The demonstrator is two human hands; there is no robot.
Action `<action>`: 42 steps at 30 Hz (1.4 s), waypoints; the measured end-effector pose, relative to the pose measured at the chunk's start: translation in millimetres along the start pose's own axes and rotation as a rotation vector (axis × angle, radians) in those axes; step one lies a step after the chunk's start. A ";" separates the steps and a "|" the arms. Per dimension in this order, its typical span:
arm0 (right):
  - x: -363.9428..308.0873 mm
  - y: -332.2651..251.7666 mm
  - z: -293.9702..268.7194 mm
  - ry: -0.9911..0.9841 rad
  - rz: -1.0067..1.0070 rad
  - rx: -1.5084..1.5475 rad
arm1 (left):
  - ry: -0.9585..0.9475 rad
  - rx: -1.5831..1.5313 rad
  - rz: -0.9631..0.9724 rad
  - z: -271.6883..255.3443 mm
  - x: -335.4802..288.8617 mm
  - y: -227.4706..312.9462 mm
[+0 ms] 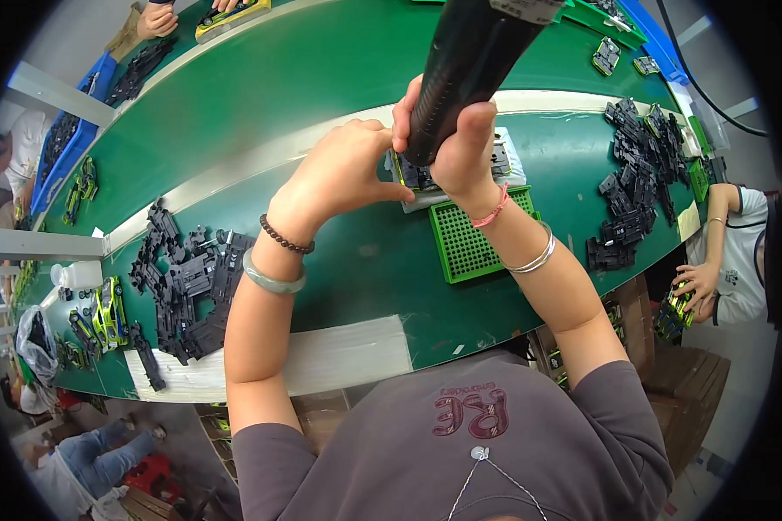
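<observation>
My right hand (462, 152) is wrapped round a thick black electric screwdriver (460, 78), which stands nearly upright. Its tip is hidden beneath my hand. To the left, my left hand (343, 169) has its thumb and fingers curved against a toy car (415, 176) with a black underside and a yellow-green edge. The car lies on a white pad (511, 156), partly covered by both hands. Just below the pad sits a green tray (440, 247) with rows of small holes, partly under my right wrist.
Black plastic chassis parts (191, 282) lie heaped on the left, with another heap (630, 182) on the right. Yellow-green car bodies (109, 313) stand at the far left. Blue bins (69, 130) line the table's far side. Other people (730, 252) sit around the green table (347, 269).
</observation>
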State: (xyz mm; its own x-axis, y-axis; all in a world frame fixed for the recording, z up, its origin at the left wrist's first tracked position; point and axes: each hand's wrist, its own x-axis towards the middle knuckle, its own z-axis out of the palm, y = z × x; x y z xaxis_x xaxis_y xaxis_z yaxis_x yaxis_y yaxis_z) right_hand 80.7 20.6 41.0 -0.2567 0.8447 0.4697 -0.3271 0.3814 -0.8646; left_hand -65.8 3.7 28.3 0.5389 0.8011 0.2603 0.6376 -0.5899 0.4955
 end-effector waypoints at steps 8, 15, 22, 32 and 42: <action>6.1 10.5 5.7 -0.020 -0.075 0.133 | 0.021 -0.018 -0.022 -3.1 0.2 1.4; 6.8 6.3 4.7 -0.037 -0.027 -0.041 | -0.011 -0.010 -0.034 -9.8 2.3 3.9; -0.3 10.0 -6.1 0.228 -0.452 -0.415 | -0.094 0.007 -0.072 4.6 6.3 4.8; -64.3 -90.7 -135.7 0.296 0.092 -0.131 | -0.088 0.055 -0.037 4.6 8.3 21.9; -139.0 -81.5 -186.1 0.451 0.434 -1.172 | 0.054 -0.647 -0.211 -12.3 11.9 17.2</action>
State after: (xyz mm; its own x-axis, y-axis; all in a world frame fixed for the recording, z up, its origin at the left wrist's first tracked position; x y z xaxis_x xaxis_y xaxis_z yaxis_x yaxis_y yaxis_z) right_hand 312.3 -58.1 13.0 0.2558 0.9424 0.2155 0.7351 -0.0449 -0.6765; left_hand -55.2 4.3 50.2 0.3999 0.9064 0.1361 0.2594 -0.2543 0.9317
